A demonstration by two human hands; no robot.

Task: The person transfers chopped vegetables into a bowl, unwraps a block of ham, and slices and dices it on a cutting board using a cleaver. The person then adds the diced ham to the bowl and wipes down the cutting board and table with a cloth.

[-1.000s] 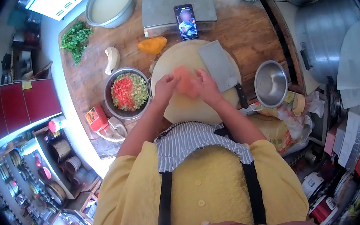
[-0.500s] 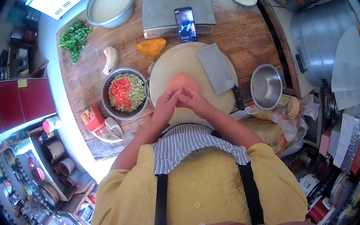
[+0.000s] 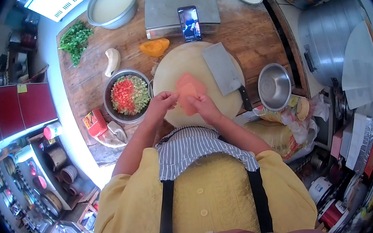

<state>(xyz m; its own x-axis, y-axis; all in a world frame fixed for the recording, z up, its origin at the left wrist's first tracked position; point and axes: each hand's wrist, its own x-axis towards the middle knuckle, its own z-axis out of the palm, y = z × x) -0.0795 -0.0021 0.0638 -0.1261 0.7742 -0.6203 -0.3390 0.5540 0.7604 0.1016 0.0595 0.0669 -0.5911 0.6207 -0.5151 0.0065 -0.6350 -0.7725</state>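
Over the round cutting board (image 3: 167, 68), a thin pinkish-orange slice (image 3: 188, 99), perhaps ham, is stretched between my hands. My right hand (image 3: 208, 109) pinches it at the lower right edge. My left hand (image 3: 162, 103) is closed, its fingertips pinched at the slice's left edge. Beneath and beyond it, more of the same slices (image 3: 190, 80) lie flat on the board. A cleaver (image 3: 221, 68) rests on the board's right side, its black handle over the rim. Left of the board stands a metal bowl (image 3: 109, 109) of diced red and pale green pieces.
A phone (image 3: 190, 24) leans on a grey scale (image 3: 180, 2) at the back. An orange pumpkin piece (image 3: 155, 48), a peeled pale piece (image 3: 112, 62), green herbs (image 3: 76, 42) and a red packet (image 3: 95, 123) lie leftward. A steel bowl (image 3: 275, 86) stands right.
My hands were together at the fingertips and have moved apart, left hand leftward, right hand slightly right. The slice now shows between them.
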